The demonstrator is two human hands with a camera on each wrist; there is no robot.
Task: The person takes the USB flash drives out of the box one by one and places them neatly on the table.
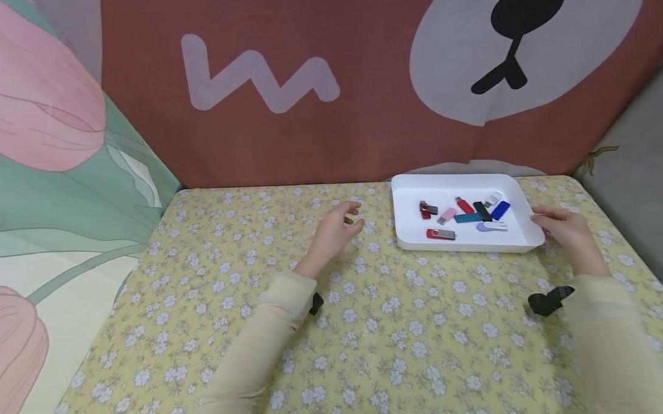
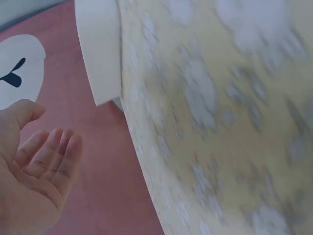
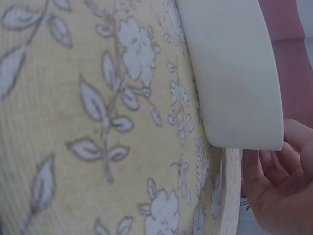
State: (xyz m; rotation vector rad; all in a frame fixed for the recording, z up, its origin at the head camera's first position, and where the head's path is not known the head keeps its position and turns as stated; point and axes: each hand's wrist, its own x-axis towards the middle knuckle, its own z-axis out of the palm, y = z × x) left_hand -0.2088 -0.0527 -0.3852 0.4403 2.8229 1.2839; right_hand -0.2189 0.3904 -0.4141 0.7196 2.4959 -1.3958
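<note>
The right hand [image 1: 574, 238] seems to pinch the white tray [image 1: 410, 225] by its right rim, probably to steady it. To the left, over the flowered cloth [image 1: 369, 352], the left hand [image 1: 330, 235] hangs well apart from the tray, thumb away from slack fingers, gripping nothing. The tray sits far right, before the reddish backdrop [image 1: 362, 142], its raised walls likely keeping the loose USB sticks [image 1: 466, 217] together.
</note>
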